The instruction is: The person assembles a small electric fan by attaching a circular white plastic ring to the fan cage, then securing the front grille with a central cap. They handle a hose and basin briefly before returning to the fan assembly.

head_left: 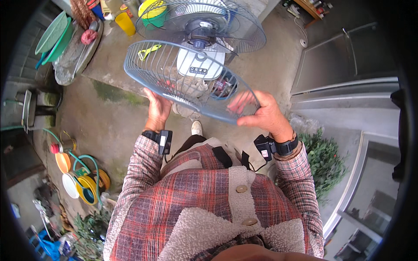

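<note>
**Both hands on the loose fan grille**

From the head view, we hold a round wire grille (183,78) between our hands, tilted, its near rim toward us. Our left hand (157,109) grips the rim from below, fingers curled around the wire. Our right hand (261,114) clamps the rim at the other side, thumb on top; its fingers (240,103) show blurred through the wires, so we cannot tell how each one lies.

Just beyond the fingers stands the fan (201,35), its rear cage, hub and white base visible; the grille overlaps the base and hides its lower part. Bare concrete floor (117,126) lies open below and left of our left hand. Right of our right hand a green bush (324,161) sits near the wrist, with a grey step behind it.

The grille is thin grey wire, ribbed and domed. Far past our left fingers, a yellow cup (125,23) and a green sieve (54,35) rest by the edge, bent by the lens.
</note>
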Demonstrator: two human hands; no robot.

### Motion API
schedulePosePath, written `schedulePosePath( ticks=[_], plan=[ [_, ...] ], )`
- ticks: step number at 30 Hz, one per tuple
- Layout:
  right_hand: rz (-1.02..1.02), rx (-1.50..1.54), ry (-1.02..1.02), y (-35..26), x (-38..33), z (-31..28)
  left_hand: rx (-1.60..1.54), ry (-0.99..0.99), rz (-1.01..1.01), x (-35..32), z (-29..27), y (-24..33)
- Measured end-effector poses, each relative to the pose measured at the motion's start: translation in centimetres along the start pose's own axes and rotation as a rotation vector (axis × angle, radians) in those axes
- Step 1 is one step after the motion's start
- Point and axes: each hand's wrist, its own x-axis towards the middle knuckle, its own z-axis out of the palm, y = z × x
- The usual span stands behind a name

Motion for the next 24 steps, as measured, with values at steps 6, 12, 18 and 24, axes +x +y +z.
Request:
schedulePosePath(
  ticks=[6, 12, 18, 24],
  plan=[
    [-0.189, -0.632, 0.237, -0.5, 2.9, -2.3, -0.086, 0.113, 0.139, 3.7, 3.2, -1.7],
    [-0.48, -1.002, 0.312, 0.8, 5.6, -5.9, -0.109, 0.086, 0.282, 6.5, 4.5, -3.5],
    [-0.564, -0.851, 0.172, 1.6, 7.7, -9.6, -0.196, 0.126, 0.443, 9.0, 6.6, -5.1],
    [-0.552, -0.844, 0.037, 2.2, 9.1, -9.8, -0.261, 0.114, 0.478, 12.1, 6.7, -5.1]
  ],
)
